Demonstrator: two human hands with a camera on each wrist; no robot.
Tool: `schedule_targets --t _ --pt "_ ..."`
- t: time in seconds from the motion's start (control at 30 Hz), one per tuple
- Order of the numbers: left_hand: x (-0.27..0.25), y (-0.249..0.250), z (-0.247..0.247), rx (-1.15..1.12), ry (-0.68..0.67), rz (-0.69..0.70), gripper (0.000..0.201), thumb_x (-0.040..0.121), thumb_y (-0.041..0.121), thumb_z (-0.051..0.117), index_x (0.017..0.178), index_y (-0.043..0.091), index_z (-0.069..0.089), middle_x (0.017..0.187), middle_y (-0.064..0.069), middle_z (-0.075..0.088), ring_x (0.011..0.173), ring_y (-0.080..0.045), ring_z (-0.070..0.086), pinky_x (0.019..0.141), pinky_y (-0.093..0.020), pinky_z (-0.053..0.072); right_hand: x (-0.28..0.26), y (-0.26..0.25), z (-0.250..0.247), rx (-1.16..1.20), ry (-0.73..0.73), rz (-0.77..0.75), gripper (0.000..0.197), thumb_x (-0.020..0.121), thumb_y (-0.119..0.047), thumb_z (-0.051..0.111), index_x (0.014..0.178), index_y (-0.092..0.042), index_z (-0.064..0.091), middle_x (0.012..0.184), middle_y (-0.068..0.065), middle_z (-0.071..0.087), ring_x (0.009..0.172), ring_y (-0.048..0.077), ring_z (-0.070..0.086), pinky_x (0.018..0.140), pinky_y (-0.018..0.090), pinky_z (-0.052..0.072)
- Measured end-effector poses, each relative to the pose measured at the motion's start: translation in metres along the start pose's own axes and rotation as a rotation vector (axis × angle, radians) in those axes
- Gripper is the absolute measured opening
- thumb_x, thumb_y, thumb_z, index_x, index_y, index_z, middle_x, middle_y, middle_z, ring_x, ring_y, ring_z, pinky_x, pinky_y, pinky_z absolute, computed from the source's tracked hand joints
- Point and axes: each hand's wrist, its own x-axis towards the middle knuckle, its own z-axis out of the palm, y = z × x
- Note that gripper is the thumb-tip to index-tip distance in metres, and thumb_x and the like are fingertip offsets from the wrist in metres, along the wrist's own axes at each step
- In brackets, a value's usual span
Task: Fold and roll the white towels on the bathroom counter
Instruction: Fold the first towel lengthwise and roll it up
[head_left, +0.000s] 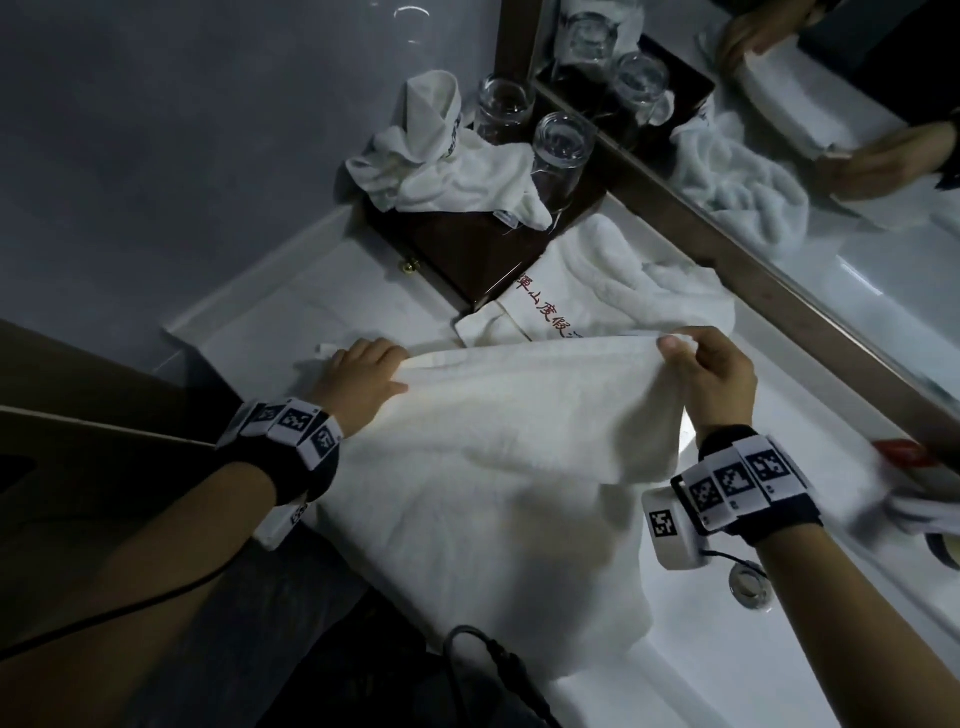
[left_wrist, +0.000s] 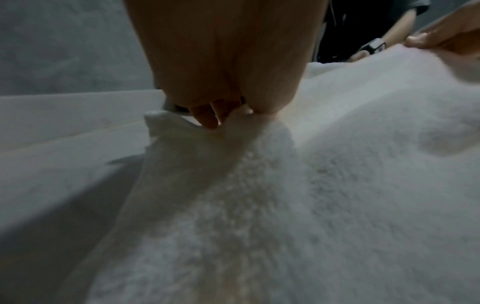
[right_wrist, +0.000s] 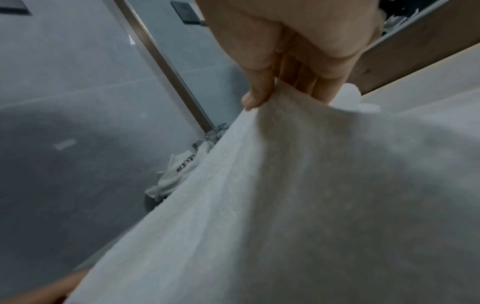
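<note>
A large white towel (head_left: 509, 447) hangs stretched between both hands over the white counter (head_left: 270, 306), its lower part draped down over the counter's front edge. My left hand (head_left: 363, 369) pinches its left top corner low by the counter; the left wrist view shows the fingers (left_wrist: 207, 117) curled into the towel (left_wrist: 311, 185). My right hand (head_left: 701, 374) pinches the right top corner, lifted higher, thumb and fingers (right_wrist: 257, 96) clamping the towel (right_wrist: 311, 195). A second white towel with red lettering (head_left: 597, 291) lies flat behind. A crumpled small towel (head_left: 441, 161) sits on the dark tray.
A dark wooden tray (head_left: 467, 244) in the corner holds two upturned glasses (head_left: 561, 150). The mirror frame (head_left: 727, 244) runs along the right. The sink drain (head_left: 748, 587) is at lower right, and a red item (head_left: 898, 452) lies beside the basin. A grey wall is on the left.
</note>
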Motion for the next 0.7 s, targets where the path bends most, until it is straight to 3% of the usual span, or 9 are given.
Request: schedule_targets --t 0.03,0.1,0.17,0.33,0.43,0.5,0.57,0.67,0.7 --pt "-0.002 -0.004 -0.001 -0.063 0.019 0.015 0.034 0.095 0.027 0.043 0.124 0.009 0.047 0.130 -0.010 0.047 0.120 -0.028 0.039 0.097 -0.034 0.028 0.001 0.002 0.001 -0.046 0.007 -0.004 0.003 0.083 -0.024 0.066 0.081 -0.023 0.064 0.072 -0.005 0.059 0.083 0.016 0.052 0.077 0.026 0.039" --pt "-0.004 -0.008 -0.005 -0.172 0.084 0.030 0.029 0.097 0.022 0.041 0.118 0.007 0.054 0.126 -0.012 0.052 0.118 -0.028 0.041 0.095 -0.028 0.023 0.003 0.003 0.005 -0.175 0.017 -0.037 0.013 0.085 -0.025 0.063 0.093 -0.015 0.065 0.077 0.000 0.059 0.083 0.018 0.051 0.070 0.017 0.035" --pt "-0.003 -0.013 -0.008 -0.137 0.096 -0.036 0.026 0.097 0.022 0.041 0.117 0.013 0.055 0.126 -0.008 0.051 0.119 -0.024 0.039 0.091 -0.030 0.019 0.005 0.002 0.009 -0.242 0.027 -0.058 0.017 0.087 -0.022 0.062 0.098 -0.010 0.064 0.081 0.004 0.058 0.083 0.019 0.049 0.057 0.007 0.032" --pt "0.002 -0.032 -0.014 0.057 -0.042 -0.137 0.029 0.093 0.021 0.047 0.121 0.013 0.049 0.120 -0.010 0.045 0.117 -0.026 0.040 0.095 -0.038 0.023 0.011 0.001 0.015 -0.307 0.020 -0.034 0.021 0.087 -0.023 0.062 0.101 -0.008 0.063 0.086 0.004 0.057 0.085 0.019 0.047 0.061 0.013 0.027" --pt "0.003 -0.041 -0.026 -0.234 0.115 -0.071 0.020 0.089 -0.001 0.050 0.106 -0.005 0.061 0.097 -0.019 0.045 0.104 -0.037 0.049 0.088 -0.034 0.032 0.014 0.001 0.013 -0.323 -0.090 -0.007 0.023 0.079 -0.021 0.071 0.100 -0.011 0.066 0.086 0.005 0.059 0.082 0.019 0.053 0.056 0.009 0.035" --pt "0.004 -0.049 -0.037 -0.316 0.286 -0.050 0.024 0.084 -0.014 0.050 0.103 -0.011 0.064 0.093 -0.027 0.048 0.096 -0.042 0.052 0.089 -0.031 0.038 0.019 0.001 0.010 -0.349 -0.075 -0.024 0.022 0.076 -0.017 0.073 0.096 -0.010 0.067 0.084 0.005 0.060 0.079 0.021 0.055 0.058 0.003 0.037" --pt "0.007 -0.054 -0.047 -0.295 0.392 -0.056 0.034 0.081 -0.021 0.047 0.108 -0.009 0.064 0.093 -0.027 0.049 0.092 -0.036 0.051 0.093 -0.026 0.044 0.024 -0.002 0.011 -0.380 -0.008 -0.061 0.020 0.077 -0.017 0.072 0.095 -0.009 0.067 0.083 0.005 0.061 0.079 0.021 0.055 0.058 0.001 0.036" --pt "0.012 -0.053 -0.054 -0.375 0.405 -0.010 0.029 0.085 -0.015 0.050 0.109 -0.007 0.063 0.079 -0.001 0.040 0.078 -0.009 0.043 0.085 0.000 0.035 0.027 -0.006 0.019 -0.367 0.035 -0.091 0.016 0.077 -0.013 0.071 0.091 -0.008 0.067 0.084 0.001 0.061 0.081 0.016 0.054 0.057 -0.002 0.033" --pt "0.013 -0.053 -0.053 -0.407 0.385 -0.001 0.027 0.085 -0.012 0.051 0.109 -0.007 0.063 0.079 0.001 0.039 0.077 -0.008 0.044 0.080 0.001 0.034 0.027 -0.006 0.021 -0.357 0.031 -0.095 0.014 0.077 -0.012 0.071 0.090 -0.009 0.066 0.084 0.001 0.061 0.081 0.015 0.054 0.058 0.002 0.034"
